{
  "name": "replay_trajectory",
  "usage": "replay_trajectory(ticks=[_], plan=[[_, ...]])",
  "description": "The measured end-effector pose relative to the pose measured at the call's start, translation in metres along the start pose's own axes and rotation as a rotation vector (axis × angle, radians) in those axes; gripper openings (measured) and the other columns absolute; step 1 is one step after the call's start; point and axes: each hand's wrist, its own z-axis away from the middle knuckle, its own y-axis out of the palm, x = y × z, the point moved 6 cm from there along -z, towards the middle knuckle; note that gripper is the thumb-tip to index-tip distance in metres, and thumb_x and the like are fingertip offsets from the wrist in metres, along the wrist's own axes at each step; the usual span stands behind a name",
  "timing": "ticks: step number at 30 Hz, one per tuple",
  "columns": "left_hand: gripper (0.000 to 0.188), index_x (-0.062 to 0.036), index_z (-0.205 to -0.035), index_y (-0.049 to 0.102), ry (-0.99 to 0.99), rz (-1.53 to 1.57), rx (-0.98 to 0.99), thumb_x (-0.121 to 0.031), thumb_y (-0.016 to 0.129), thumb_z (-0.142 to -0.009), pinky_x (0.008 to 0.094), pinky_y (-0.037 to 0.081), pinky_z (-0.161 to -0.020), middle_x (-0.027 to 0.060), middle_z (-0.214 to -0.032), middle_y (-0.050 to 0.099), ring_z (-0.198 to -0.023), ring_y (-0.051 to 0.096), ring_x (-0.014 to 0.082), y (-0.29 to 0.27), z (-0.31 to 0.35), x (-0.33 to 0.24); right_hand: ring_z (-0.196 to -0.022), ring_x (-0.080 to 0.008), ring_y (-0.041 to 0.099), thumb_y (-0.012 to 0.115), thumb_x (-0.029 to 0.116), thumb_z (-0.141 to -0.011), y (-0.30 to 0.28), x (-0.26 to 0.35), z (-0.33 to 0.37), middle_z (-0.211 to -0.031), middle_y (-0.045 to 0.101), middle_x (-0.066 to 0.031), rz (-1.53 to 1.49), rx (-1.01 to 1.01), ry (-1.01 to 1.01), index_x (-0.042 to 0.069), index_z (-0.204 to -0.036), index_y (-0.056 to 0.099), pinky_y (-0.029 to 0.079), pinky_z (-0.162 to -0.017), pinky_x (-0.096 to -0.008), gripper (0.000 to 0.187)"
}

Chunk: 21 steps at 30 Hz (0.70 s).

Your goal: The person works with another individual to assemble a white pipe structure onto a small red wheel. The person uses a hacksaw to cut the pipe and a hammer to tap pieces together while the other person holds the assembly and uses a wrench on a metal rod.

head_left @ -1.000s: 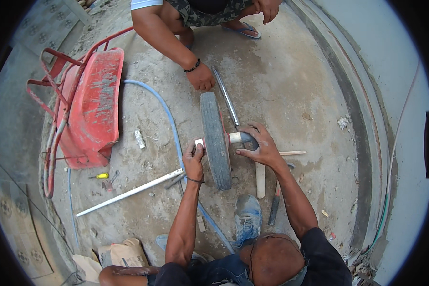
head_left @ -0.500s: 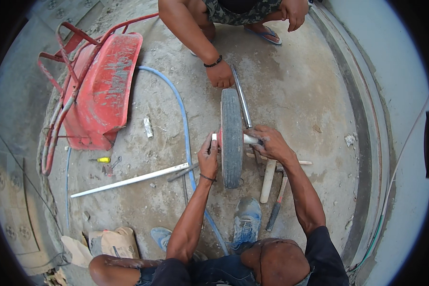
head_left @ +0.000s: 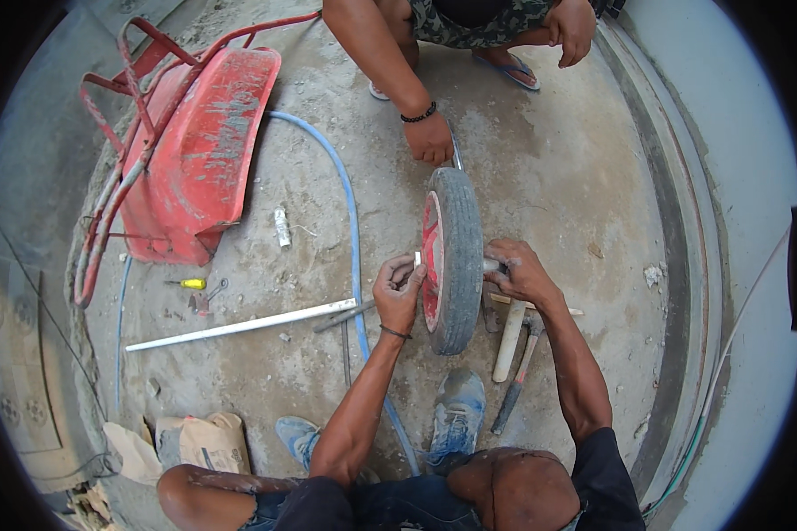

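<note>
A wheel (head_left: 461, 265) with a grey tyre and a red rim stands upright between my hands. My left hand (head_left: 398, 288) is closed at the rim side, with a small white piece (head_left: 418, 258) between thumb and fingers; whether it joins the hub is hidden. On the other side, my right hand (head_left: 522, 273) wraps round a short pale pipe (head_left: 491, 265) that sticks out of the wheel's middle. Beyond the tyre, a co-worker's hand (head_left: 429, 140) is at a shiny metal tube (head_left: 457, 154), mostly hidden behind the wheel.
A hammer (head_left: 518, 380) and a white pipe piece (head_left: 508, 341) lie near my right knee. Leftward are a long white pipe (head_left: 239, 326), a blue hose (head_left: 352, 230), a yellow-handled screwdriver (head_left: 192, 284) and an overturned red wheelbarrow (head_left: 199, 159). A paper bag (head_left: 214, 442) sits lower left.
The wheel has turned so its red rim face shows on the left. The small white piece now stands out from the rim in my left hand. The whole view has shifted slightly.
</note>
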Motion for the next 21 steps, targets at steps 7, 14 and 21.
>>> replay_trajectory(ticks=[7, 14, 21], plan=[[0.023, 0.0042, -0.095, 0.067, 0.069, -0.127, 0.045, -0.019, 0.063, -0.092, 0.0268, 0.048, -0.077, 0.01, -0.107, 0.062, -0.092, 0.059, 0.015, 0.004, -0.002, 0.005, -0.106, -0.0324, 0.058, 0.076, 0.021, -0.072, 0.002, 0.0, 0.003, -0.111, 0.064, -0.0102, 0.027, 0.008, 0.011, 0.017, -0.12, 0.063, 0.041, -0.094, -0.0448, 0.05], [0.028, 0.005, -0.097, 0.066, 0.043, -0.17, 0.059, -0.022, 0.06, -0.094, 0.0307, 0.045, -0.087, 0.0144, -0.11, 0.061, -0.098, 0.058, 0.0221, 0.005, -0.004, 0.006, -0.096, -0.0328, 0.058, 0.076, 0.02, -0.072, -0.005, 0.008, 0.0, -0.098, 0.064, -0.0117, 0.034, -0.015, -0.039, 0.012, -0.113, 0.065, 0.044, -0.085, -0.0424, 0.043], [0.033, 0.0036, -0.099, 0.067, 0.101, -0.177, 0.114, -0.027, 0.056, -0.097, 0.0297, 0.048, -0.083, 0.0107, -0.112, 0.059, -0.101, 0.055, 0.0177, 0.005, -0.003, 0.013, -0.093, -0.0342, 0.058, 0.076, 0.017, -0.071, -0.005, 0.013, -0.004, -0.095, 0.062, -0.0127, 0.053, 0.068, 0.005, 0.009, -0.108, 0.066, 0.044, -0.083, -0.0431, 0.039]])
